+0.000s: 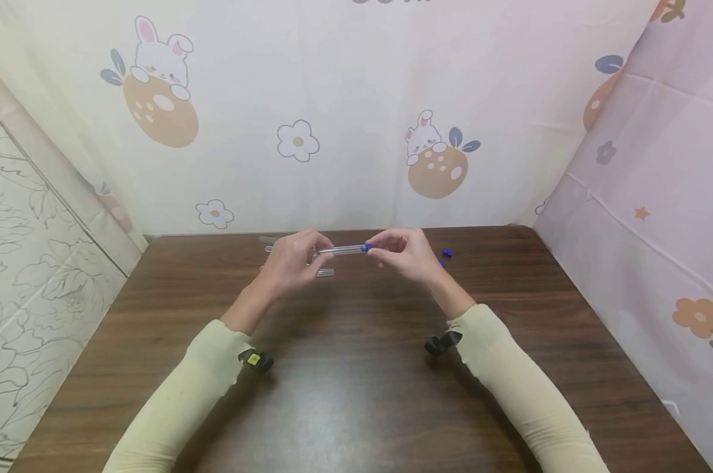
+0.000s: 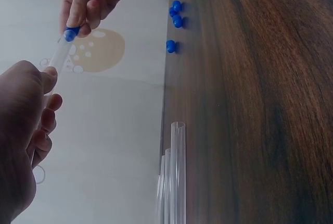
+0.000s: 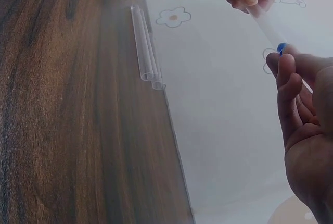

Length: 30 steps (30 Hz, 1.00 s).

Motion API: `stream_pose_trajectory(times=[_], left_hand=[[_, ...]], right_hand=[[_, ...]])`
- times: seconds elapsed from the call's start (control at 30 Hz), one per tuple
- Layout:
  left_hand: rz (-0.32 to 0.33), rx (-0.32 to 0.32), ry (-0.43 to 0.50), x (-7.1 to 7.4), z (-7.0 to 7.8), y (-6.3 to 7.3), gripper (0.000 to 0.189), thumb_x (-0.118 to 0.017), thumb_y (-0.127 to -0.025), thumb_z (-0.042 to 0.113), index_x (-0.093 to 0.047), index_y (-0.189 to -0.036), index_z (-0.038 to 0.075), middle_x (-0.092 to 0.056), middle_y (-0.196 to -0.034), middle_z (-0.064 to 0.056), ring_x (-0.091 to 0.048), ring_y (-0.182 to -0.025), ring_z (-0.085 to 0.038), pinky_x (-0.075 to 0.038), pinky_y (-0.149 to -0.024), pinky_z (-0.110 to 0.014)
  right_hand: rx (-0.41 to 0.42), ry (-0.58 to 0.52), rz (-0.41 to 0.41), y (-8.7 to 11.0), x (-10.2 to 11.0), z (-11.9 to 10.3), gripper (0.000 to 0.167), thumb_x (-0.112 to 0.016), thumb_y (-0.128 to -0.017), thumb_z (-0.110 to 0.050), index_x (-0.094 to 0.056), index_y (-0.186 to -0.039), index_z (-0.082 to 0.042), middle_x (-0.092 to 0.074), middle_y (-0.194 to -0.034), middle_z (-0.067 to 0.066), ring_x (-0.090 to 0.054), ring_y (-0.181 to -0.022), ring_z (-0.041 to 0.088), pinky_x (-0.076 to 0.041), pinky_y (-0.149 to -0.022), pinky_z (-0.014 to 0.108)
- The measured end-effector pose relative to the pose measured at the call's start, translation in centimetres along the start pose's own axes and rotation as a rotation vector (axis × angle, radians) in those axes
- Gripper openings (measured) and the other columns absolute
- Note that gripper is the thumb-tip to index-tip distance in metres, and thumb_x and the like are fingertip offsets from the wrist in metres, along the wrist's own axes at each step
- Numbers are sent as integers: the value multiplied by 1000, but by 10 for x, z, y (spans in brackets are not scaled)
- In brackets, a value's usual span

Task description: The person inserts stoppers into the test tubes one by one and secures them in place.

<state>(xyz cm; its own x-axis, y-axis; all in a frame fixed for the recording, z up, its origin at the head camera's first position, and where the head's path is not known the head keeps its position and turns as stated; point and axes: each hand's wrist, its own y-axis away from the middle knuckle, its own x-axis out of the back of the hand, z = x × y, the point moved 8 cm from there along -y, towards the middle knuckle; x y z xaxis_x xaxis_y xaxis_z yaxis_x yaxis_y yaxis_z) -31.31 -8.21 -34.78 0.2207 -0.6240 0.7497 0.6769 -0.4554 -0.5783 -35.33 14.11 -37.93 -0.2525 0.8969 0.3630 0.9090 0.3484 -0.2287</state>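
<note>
Between my left hand (image 1: 290,259) and right hand (image 1: 405,253), a tube (image 1: 341,249) hangs above the desk's (image 1: 356,368) far edge. Spare tubes (image 1: 324,272) lie behind-left; caps (image 1: 448,252) far-right.

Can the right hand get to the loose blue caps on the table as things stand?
Probably not straight away: the right hand is pinching the blue cap on the tube the left hand holds. The loose caps lie just beyond it, nothing between, so once freed the way looks open.
</note>
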Motion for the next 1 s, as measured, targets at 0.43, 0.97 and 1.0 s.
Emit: stream_pose_trajectory(times=[0.43,0.97,1.0], left_hand=[[-1,-27,-12,2,3,-1,15,-83,-101,12,-78,-111,3,-79,-93,-11,-63,-68,-20,-48,-63,-29],[29,-82,25,3,5,-1,14,-84,-99,9,-71,-96,5,-83,-97,-13,-59,-64,-17,-42,-60,-24],[31,-87,26,3,5,-1,14,-84,-98,8,-71,-96,5,-83,-96,-13,-58,-64,-17,-41,-59,-24]], right_hand=[[16,-49,-5,1,-1,-2,16,-79,-103,-1,-81,-117,6,-87,-94,7,-82,-78,10,-69,-73,26],[56,-51,-43,1,-2,-9,16,-77,-102,5,-80,-117,8,-87,-97,8,-82,-80,9,-71,-78,31],[59,-48,-43,1,-2,-9,16,-77,-102,4,-81,-117,8,-87,-97,8,-82,-80,9,-71,-78,33]])
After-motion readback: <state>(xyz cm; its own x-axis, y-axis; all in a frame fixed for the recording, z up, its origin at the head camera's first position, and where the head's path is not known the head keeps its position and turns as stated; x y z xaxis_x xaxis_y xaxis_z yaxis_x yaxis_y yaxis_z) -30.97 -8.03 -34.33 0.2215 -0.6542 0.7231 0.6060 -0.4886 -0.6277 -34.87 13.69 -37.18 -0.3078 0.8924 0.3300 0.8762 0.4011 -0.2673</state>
